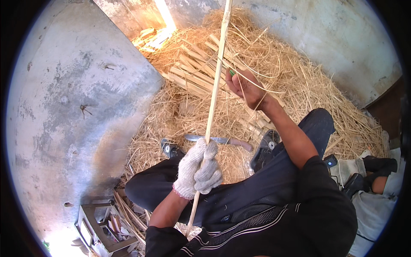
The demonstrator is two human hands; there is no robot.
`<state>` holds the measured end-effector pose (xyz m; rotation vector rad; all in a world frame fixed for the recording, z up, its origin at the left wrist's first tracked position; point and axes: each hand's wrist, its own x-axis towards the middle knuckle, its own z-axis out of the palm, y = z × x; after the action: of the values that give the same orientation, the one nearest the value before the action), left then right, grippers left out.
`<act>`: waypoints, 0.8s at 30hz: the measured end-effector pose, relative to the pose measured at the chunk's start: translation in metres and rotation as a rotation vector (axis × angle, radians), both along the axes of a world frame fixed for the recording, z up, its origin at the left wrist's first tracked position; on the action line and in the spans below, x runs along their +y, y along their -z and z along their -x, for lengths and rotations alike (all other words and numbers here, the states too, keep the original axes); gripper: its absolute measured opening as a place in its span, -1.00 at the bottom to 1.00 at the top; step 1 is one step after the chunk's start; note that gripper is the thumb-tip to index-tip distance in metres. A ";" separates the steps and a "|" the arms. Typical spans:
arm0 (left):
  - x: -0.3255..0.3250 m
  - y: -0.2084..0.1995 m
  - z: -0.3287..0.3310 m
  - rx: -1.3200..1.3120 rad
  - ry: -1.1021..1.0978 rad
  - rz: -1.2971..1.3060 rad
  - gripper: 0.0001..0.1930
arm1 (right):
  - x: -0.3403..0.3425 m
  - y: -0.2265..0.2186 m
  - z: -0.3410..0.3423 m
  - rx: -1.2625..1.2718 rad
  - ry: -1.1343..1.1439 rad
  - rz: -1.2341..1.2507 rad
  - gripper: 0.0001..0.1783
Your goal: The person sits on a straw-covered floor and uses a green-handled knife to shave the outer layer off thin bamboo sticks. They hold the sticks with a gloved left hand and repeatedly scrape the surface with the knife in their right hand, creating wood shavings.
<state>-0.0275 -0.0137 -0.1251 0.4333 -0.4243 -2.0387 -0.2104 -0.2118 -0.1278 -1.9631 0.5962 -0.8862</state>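
Observation:
In a white knitted glove, my left hand (197,169) is closed around a long, pale bamboo strip (216,81). The strip rises slightly tilted from beside my lap to past the top of the view. My bare right hand (248,89) is to the right of the strip's upper part, with bent fingers around a small green-ended object (232,73); the rest of it is hidden. A thin curled shaving (274,91) runs past that hand. On the floor beyond my left hand lies a large knife (222,140) with a brown handle, partly behind the strip.
A heap of straw-like shavings (308,85) covers the floor, with split bamboo pieces (192,79) on it. Pale walls (77,85) stand left and behind. A small wooden frame (92,222) is at lower left. Another seated person (372,192) is partly visible at right.

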 end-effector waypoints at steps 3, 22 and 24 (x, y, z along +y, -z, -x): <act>-0.002 -0.002 -0.001 0.021 0.015 0.026 -0.58 | 0.002 -0.001 -0.003 -0.043 0.033 0.083 -0.50; -0.005 -0.013 -0.014 0.184 0.050 -0.053 -0.58 | 0.042 -0.010 -0.025 0.062 0.048 0.596 -0.53; -0.006 -0.013 -0.015 0.120 0.007 -0.041 -0.58 | 0.037 -0.006 -0.028 0.188 0.136 0.627 -0.52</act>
<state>-0.0128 -0.0199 -0.1122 0.3324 -0.3111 -2.0706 -0.1826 -0.1747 -0.1218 -2.6158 0.6126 -1.0688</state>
